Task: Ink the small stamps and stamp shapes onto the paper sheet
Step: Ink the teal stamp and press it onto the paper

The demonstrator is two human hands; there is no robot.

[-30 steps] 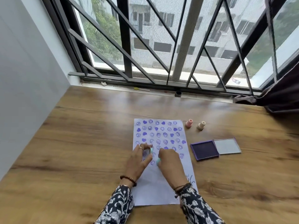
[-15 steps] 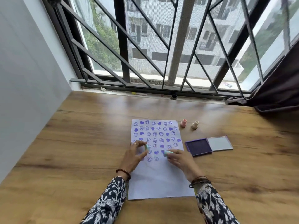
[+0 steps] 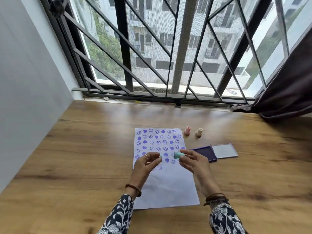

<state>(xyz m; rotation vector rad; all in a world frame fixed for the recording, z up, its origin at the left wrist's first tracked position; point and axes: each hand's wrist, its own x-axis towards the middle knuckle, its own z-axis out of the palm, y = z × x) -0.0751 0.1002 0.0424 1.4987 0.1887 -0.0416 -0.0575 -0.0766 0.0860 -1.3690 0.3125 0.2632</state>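
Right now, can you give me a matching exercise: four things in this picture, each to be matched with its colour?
Things:
1. stamp in the right hand
2. ink pad
3. stamp nearest the paper's far right corner
4. bead bracelet on the left wrist

Colours:
A. pink
B. brown
C. mint green
D. dark purple

Pairs: 1-C, 2-D, 3-A, 4-B
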